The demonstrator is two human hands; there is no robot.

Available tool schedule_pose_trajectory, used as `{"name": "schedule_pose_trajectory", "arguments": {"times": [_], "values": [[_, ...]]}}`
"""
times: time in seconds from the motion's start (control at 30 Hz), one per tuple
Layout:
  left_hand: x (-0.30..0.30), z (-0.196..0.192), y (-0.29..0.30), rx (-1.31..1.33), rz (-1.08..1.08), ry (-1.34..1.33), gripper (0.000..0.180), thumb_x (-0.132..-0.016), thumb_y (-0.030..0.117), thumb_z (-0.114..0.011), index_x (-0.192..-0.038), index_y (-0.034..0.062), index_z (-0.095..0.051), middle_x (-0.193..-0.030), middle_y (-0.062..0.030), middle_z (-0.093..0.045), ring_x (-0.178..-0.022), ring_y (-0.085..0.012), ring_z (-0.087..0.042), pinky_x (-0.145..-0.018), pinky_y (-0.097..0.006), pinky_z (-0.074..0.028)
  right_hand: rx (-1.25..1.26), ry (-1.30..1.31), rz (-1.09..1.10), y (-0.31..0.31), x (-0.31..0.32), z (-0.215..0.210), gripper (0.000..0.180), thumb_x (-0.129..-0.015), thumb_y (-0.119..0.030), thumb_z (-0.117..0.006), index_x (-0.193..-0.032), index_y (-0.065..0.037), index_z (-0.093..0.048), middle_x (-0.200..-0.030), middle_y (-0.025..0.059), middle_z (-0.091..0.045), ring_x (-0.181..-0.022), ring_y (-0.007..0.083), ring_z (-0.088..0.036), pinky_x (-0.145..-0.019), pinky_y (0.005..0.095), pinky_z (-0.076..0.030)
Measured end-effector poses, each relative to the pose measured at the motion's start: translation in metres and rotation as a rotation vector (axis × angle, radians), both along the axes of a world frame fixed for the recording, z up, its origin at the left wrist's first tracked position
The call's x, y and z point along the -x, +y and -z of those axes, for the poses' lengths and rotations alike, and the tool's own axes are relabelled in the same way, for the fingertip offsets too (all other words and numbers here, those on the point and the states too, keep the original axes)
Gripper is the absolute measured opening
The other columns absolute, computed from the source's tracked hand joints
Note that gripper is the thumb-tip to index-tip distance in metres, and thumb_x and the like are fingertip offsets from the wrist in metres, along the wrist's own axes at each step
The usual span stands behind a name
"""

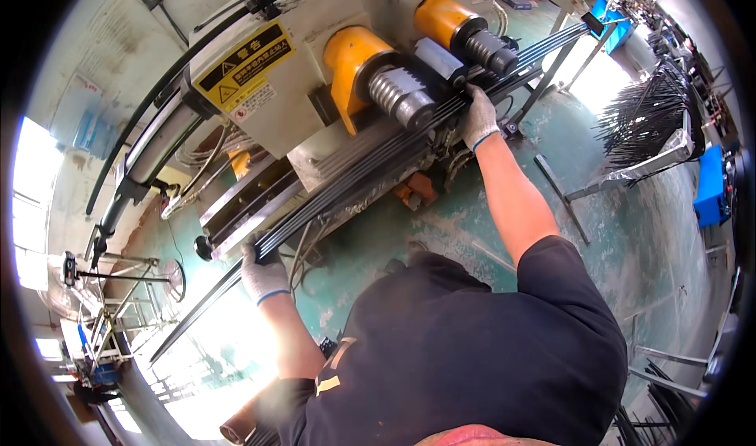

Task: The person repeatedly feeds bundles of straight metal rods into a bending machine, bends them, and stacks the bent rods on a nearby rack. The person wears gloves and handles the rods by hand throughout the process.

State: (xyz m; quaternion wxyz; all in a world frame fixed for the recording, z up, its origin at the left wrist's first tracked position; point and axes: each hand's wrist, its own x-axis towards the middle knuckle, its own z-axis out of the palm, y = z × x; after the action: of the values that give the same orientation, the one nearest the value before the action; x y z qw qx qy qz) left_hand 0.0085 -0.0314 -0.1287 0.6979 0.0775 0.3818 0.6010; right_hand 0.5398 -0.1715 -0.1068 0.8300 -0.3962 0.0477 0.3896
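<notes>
A bundle of long, thin black metal rods (354,170) runs slantwise along the front of a large pale machine (299,60). My left hand (264,276), in a light knit work glove, is closed around the bundle toward its left end. Farther up to the right, my gloved right hand (477,118) grips the same rods beside the machine's rollers; its fingertips are partly hidden behind them. Just beyond the rods, two grooved steel rollers (400,96) stick out from orange housings (346,60), with a plain grey cylinder (439,60) between them.
A heap of black rods (647,117) lies on a metal stand to the right, near a blue box (710,186). A loose bar (561,199) rests by the stand on the green floor. Cables hang under the machine. A wheeled metal frame (130,296) stands at left.
</notes>
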Motion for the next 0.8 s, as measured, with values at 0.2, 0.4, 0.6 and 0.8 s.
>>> {"name": "schedule_pose_trajectory", "arguments": {"times": [0.2,0.4,0.6,0.8], "values": [[-0.106,-0.021,0.0,0.044,0.256,-0.076,0.037,-0.109,0.036,-0.05,-0.119,0.0022,-0.063,-0.127,-0.0175,-0.064,-0.127,-0.039,-0.057,-0.114,-0.062,-0.041,0.249,-0.451,0.093,0.025,-0.037,0.063,0.029,-0.099,-0.026,-0.054,-0.117,-0.007,-0.066,-0.101,0.0097,-0.069,-0.091,0.0267,-0.066,-0.079,0.04,-0.053],[-0.098,-0.049,-0.003,-0.173,0.431,-0.354,0.035,-0.103,0.029,-0.055,-0.115,-0.0017,-0.067,-0.116,-0.0196,-0.071,-0.119,-0.0393,-0.062,-0.116,-0.057,-0.04,0.263,-0.304,0.133,0.041,-0.049,0.062,0.034,-0.098,-0.027,-0.058,-0.115,0.001,-0.069,-0.1,0.0105,-0.071,-0.086,0.0239,-0.065,-0.079,0.0373,-0.05],[0.006,0.003,0.062,-0.105,-0.024,0.005,0.039,-0.109,0.026,-0.044,-0.119,-0.0053,-0.066,-0.119,-0.0172,-0.07,-0.119,-0.0341,-0.063,-0.112,-0.053,-0.047,0.442,-0.486,0.239,0.043,-0.054,0.064,0.037,-0.099,-0.029,-0.063,-0.103,0.007,-0.07,-0.093,0.0114,-0.072,-0.088,0.0188,-0.064,-0.078,0.0369,-0.051],[-0.021,0.021,0.059,-0.243,0.079,-0.007,0.032,-0.102,0.022,-0.059,-0.121,-0.0034,-0.066,-0.122,-0.0157,-0.07,-0.119,-0.0318,-0.063,-0.114,-0.05,-0.045,0.374,-0.34,0.236,0.047,-0.03,0.056,0.027,-0.101,-0.027,-0.058,-0.104,-0.002,-0.067,-0.092,0.0062,-0.069,-0.078,0.0192,-0.066,-0.069,0.0362,-0.053]]}}
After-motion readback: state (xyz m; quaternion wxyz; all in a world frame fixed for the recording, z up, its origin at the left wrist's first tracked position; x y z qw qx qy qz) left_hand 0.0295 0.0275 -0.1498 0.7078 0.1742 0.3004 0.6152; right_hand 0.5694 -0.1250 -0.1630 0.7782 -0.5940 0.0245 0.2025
